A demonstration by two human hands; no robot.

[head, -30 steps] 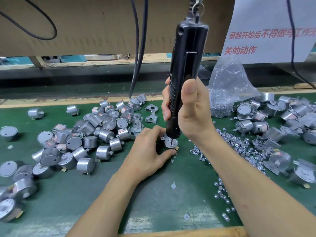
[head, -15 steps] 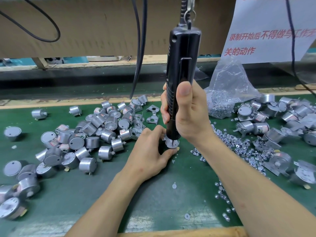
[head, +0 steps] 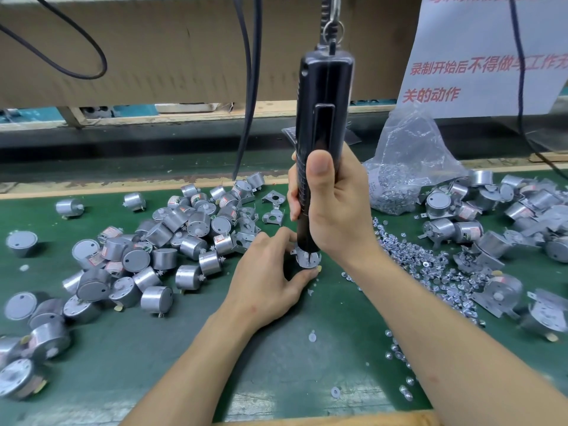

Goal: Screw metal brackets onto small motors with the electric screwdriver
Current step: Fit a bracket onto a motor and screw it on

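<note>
Your left hand [head: 270, 278] curls round the motor [head: 308, 259] and covers most of it; only its top plate shows. The tip of the screwdriver [head: 322, 118] is too small to tell whether a screw sits under it, and your right hand [head: 335, 210], gripping the tool, hides its lower barrel. The top edge cuts off the hanger [head: 324, 16] and the cables [head: 249, 87]. The sign [head: 479, 56] at upper right runs off two edges. The loose motors [head: 18, 381] at lower left are blurred and cropped.

Right hand [head: 335, 210] grips screwdriver [head: 322, 112] upright — left hand [head: 267, 278] pinches motor [head: 308, 260].
</note>
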